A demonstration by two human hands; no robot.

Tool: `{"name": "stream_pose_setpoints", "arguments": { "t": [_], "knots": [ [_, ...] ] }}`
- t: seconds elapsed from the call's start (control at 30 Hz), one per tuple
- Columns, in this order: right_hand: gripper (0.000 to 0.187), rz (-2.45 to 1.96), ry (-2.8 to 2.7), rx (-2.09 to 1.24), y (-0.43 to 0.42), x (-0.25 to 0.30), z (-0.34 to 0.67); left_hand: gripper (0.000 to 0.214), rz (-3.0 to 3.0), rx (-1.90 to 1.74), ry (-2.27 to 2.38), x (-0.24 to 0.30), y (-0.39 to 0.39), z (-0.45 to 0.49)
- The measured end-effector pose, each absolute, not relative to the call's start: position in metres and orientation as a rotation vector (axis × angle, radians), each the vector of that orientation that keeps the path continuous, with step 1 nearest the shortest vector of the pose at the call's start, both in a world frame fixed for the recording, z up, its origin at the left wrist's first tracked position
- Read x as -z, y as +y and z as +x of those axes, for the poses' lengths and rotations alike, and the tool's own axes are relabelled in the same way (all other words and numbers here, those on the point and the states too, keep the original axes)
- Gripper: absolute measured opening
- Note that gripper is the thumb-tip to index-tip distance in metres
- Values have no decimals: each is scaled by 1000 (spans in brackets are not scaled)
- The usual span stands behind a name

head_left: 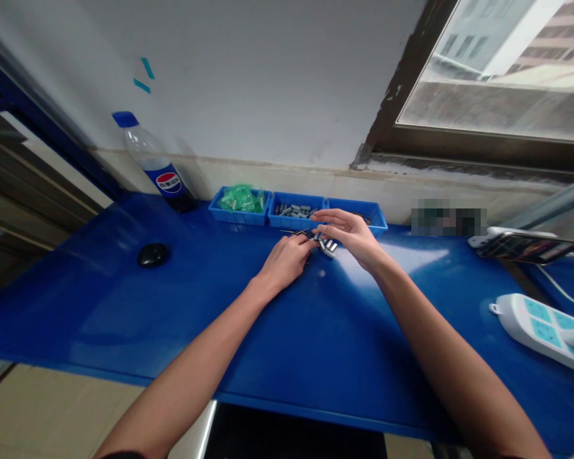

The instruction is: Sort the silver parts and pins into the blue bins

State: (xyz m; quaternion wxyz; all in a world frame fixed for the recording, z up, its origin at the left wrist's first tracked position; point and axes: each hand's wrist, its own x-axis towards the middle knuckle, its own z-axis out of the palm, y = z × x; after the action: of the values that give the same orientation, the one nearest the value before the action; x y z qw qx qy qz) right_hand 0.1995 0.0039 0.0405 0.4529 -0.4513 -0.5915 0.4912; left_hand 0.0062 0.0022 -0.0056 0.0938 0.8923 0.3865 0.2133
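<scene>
The small metal pieces (327, 245) lie in a loose little heap on the blue surface (316, 331), just in front of the middle tray (294, 224) and between the two hands. They look like short, grey, stiff bits, light enough to lift with two fingertips, smooth and likely to slip or roll. A pinch across the short sides of one piece at a time seems the surest hold. Some thin dark pins poke out beside them and would probably bend if pressed. The left hand (287, 258) rests knuckles up with its fingers curled onto the near edge of the heap. I cannot tell whether they are closed on a piece. The right hand (349, 233) arches over the far side with its fingers bent and its thumb drawn in towards them. What it grips, if anything, is hidden. Only a handful of pieces show clear of the fingers, and they are too small and too crowded to count exactly. There are three trays in a row against the wall. The left tray (239, 218) holds green bits, the middle one holds more grey pieces, and the right tray (375, 221) is partly covered by the right hand. One bottle (155, 166) stands to the left of the trays. One black round thing (153, 254) lies well apart from the hands on the left. On the right there are one phone (526, 246) and one power strip (540, 325).
</scene>
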Motion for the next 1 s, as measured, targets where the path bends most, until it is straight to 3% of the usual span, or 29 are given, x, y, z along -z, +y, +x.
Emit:
{"name": "stream_pose_setpoints", "arguments": {
  "t": [0.2, 0.4, 0.6, 0.77, 0.9, 1.0],
  "knots": [
    [40, -1118, -1454, -1220, 7, -35, 202, 31, 2510, -842, 1051, 8, 5, 6],
    [34, -1237, -1506, -1074, 13, -27, 209, 21, 1853, -1250, 1054, 3, 7, 8],
    [44, -1254, -1504, -1337, 7, -32, 206, 35, 1452, -1314, 971, 6, 11, 11],
    [43, -1185, -1494, -1394, 6, -29, 205, 36, 1513, -1246, 966, 7, 9, 10],
    [33, -1255, -1565, -1284, 9, -27, 205, 10, 1887, -1213, 1120, 5, 11, 1],
    [31, -1245, -1580, -1185, 8, -30, 203, 19, 2240, -1125, 1305, 6, 15, -8]
  ]
}}
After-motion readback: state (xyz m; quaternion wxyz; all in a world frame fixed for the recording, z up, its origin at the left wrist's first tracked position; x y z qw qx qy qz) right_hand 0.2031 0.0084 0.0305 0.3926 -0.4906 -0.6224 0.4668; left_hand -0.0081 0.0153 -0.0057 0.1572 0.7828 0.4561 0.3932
